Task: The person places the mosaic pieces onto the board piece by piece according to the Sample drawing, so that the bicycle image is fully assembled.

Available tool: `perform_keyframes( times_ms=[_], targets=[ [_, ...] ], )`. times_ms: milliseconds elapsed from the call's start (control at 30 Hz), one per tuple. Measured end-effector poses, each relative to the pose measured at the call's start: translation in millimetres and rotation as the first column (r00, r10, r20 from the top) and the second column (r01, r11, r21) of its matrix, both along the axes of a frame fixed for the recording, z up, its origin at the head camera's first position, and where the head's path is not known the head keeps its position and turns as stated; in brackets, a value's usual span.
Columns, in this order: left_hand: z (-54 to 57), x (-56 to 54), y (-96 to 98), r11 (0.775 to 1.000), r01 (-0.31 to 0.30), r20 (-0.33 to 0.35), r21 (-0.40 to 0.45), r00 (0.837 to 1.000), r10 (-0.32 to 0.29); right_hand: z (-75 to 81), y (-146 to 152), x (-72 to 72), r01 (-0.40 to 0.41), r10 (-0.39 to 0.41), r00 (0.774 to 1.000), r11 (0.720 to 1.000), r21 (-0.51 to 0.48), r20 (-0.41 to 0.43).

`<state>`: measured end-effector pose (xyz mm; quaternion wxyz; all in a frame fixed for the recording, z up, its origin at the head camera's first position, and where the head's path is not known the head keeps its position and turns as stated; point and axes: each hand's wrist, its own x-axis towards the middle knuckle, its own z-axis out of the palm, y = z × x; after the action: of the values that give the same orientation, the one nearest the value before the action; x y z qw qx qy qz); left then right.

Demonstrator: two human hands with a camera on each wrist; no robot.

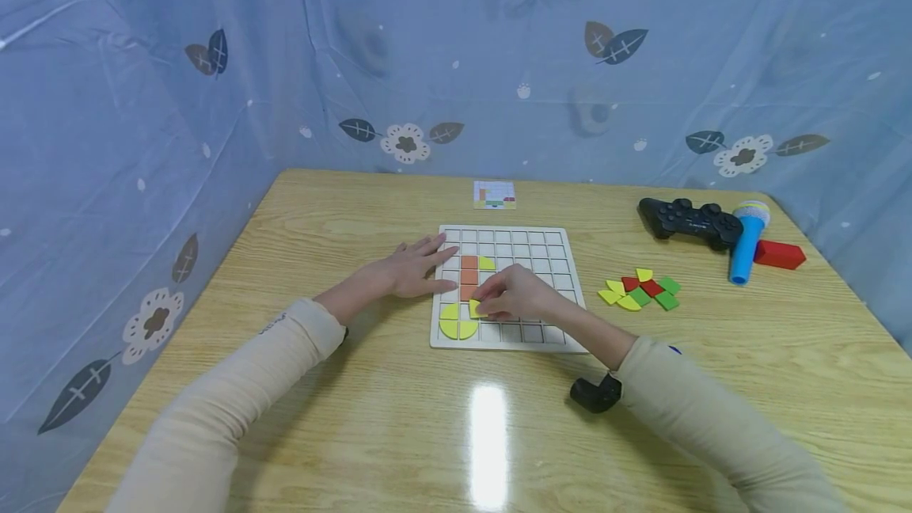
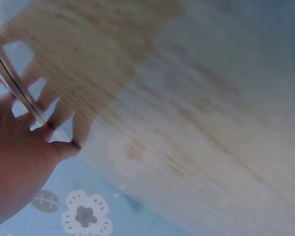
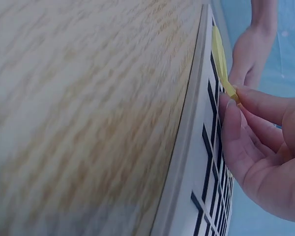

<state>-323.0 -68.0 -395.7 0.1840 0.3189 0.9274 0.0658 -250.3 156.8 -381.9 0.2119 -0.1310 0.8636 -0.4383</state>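
A white grid board (image 1: 507,343) lies on the table. My right hand (image 1: 514,293) pinches a yellow quarter-circle tile (image 1: 476,309) between thumb and fingers, low over the board's lower left part. In the right wrist view the pinched tile (image 3: 230,91) is tilted beside the grid. Three yellow quarter-circle tiles, one of them at the corner cell (image 1: 449,329), sit in cells around it. Above is a column of orange square tiles (image 1: 469,276), with another yellow quarter-circle (image 1: 487,263) to its right. My left hand (image 1: 413,269) rests on the board's left edge, fingers spread and straight.
Right of the board lie several loose yellow, red and green tiles (image 1: 651,288). Farther right are a black game controller (image 1: 689,221), a blue toy microphone (image 1: 746,248) and a red block (image 1: 780,254). A small pattern card (image 1: 495,195) lies behind the board, before the blue curtain (image 1: 456,62).
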Motion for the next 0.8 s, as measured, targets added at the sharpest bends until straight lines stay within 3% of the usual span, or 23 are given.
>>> perform_keyframes(
  times_ms=[367,800],
  targets=[
    [1.3,0.9,0.8,1.0,-0.005,0.001,0.001,1.0,0.005,-0.9,-8.6,1.7,0.009,-0.005,0.998,0.998,0.06,-0.058],
    [2.0,2.0,0.6,1.0,0.003,-0.008,0.005,1.0,-0.002,0.6,-9.5,2.3,0.03,-0.03,0.999,1.0,0.007,-0.022]
  ],
)
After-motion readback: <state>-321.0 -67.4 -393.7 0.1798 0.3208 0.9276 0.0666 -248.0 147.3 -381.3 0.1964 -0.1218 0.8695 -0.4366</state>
